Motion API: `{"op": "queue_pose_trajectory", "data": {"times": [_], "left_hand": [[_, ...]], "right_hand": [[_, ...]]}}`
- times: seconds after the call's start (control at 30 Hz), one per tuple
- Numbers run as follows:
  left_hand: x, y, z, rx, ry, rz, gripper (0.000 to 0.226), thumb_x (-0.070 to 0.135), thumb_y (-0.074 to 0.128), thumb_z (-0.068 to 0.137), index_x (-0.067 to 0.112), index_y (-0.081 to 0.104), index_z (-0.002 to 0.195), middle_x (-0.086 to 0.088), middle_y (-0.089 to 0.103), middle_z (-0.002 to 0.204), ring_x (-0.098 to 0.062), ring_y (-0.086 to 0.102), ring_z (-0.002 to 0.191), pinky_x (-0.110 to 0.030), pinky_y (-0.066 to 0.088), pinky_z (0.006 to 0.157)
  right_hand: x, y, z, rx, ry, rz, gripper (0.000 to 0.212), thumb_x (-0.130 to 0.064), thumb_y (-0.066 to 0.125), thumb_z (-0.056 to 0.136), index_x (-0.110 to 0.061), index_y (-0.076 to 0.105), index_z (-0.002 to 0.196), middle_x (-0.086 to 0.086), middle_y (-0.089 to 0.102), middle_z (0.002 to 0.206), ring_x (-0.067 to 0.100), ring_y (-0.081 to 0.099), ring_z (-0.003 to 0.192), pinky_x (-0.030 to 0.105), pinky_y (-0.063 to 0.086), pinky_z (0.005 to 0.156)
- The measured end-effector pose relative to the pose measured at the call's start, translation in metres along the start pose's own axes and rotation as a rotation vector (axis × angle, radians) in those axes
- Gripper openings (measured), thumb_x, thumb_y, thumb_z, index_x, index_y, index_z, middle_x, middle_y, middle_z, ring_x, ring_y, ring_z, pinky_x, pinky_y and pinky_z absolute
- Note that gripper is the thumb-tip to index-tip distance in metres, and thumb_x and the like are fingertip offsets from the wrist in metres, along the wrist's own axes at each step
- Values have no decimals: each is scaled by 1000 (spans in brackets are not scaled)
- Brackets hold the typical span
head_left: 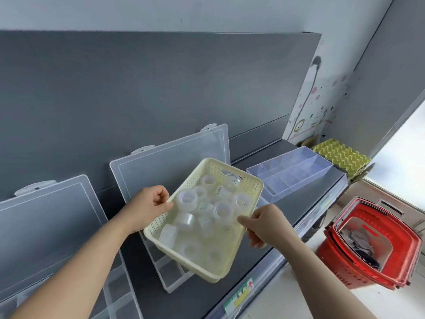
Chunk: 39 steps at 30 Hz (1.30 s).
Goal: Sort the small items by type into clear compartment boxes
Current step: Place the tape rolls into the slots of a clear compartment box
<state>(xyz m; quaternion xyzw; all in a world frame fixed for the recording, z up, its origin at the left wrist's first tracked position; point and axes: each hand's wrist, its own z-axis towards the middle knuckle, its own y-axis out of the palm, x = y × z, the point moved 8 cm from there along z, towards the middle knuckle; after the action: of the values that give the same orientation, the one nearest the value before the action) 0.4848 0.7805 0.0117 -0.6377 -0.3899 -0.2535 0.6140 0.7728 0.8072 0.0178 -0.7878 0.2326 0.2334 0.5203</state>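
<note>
I hold a pale yellow perforated basket (pixel 250 187) in the air above the grey shelf. My left hand (pixel 147 204) grips its left rim and my right hand (pixel 264 223) pinches its right rim. Inside lie several clear tape rolls (pixel 188 200) and small translucent pieces. Under the basket stands a clear compartment box (pixel 171 277) with its lid (pixel 165 166) leaning open against the back panel. Another open clear compartment box (pixel 46 222) is at the left, and a clear divided tray (pixel 292 173) sits to the right.
The grey shelf (pixel 289 208) has a price-strip front edge with a green label (pixel 239 295). A yellow egg carton (pixel 340 157) lies at the shelf's far right end. A red shopping basket (pixel 372 240) with dark items stands on the floor at the right.
</note>
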Motion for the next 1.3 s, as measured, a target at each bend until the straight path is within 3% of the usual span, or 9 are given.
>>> {"op": "queue_pose_trajectory", "data": {"times": [0.23,0.3,0.47,0.63,0.7,0.8,1.17,1.27,1.3], "left_hand": [[9,-14,-22,293,-122,152,17,38,74,80,23,65,78,10,68,76,-10,64,75,-34,54,73],[7,-12,-36,386,-171,127,25,37,73,80,22,65,97,12,67,96,-11,64,89,-33,51,82],[-6,-1,-73,539,-463,196,68,46,65,84,12,40,136,-3,55,131,-25,55,113,-34,43,81],[3,25,-104,604,-621,83,35,43,64,85,12,56,99,-2,67,89,-17,60,74,-30,40,54],[9,37,-111,649,-621,-13,23,38,64,86,15,59,85,-2,67,77,-19,63,69,-33,47,55],[14,44,-115,734,-601,-53,16,35,62,87,20,64,81,1,69,73,-19,66,68,-39,53,65],[22,32,-102,805,-525,-97,18,36,63,86,25,57,100,9,65,97,-16,62,93,-38,53,79],[39,33,-97,789,-473,115,51,40,68,84,23,47,127,12,45,132,-15,44,122,-30,41,94],[48,34,-92,759,-405,207,68,45,71,79,22,43,137,10,36,141,-13,36,131,-30,35,101]], "right_hand": [[-26,-46,39,292,-309,-224,31,-44,71,77,-21,53,69,-10,53,64,10,47,56,26,40,54],[-33,-52,53,318,-414,-222,25,-45,72,78,-25,59,86,-11,54,87,9,52,74,25,38,62],[-41,-44,94,168,-539,-236,55,-42,72,80,-20,53,127,-3,52,123,16,52,111,22,37,81],[-39,-29,127,-83,-511,-146,12,-32,60,88,-21,58,93,-9,57,76,14,53,65,25,37,54],[-39,-26,135,-129,-525,-91,23,-21,51,92,-11,54,71,-3,47,60,16,39,54,26,27,49],[-40,-27,140,-115,-539,-69,32,-14,44,93,6,55,71,3,41,58,16,30,52,26,22,47],[-27,-23,132,-207,-596,-52,27,-8,47,88,-7,41,61,0,32,54,14,23,48,20,17,42],[-31,-28,129,-231,-623,-20,9,-16,59,87,-11,65,91,-6,60,71,10,54,61,19,39,54],[-33,-32,126,-220,-644,-7,23,-21,65,85,-17,65,108,-8,66,89,9,62,80,20,46,67]]}}
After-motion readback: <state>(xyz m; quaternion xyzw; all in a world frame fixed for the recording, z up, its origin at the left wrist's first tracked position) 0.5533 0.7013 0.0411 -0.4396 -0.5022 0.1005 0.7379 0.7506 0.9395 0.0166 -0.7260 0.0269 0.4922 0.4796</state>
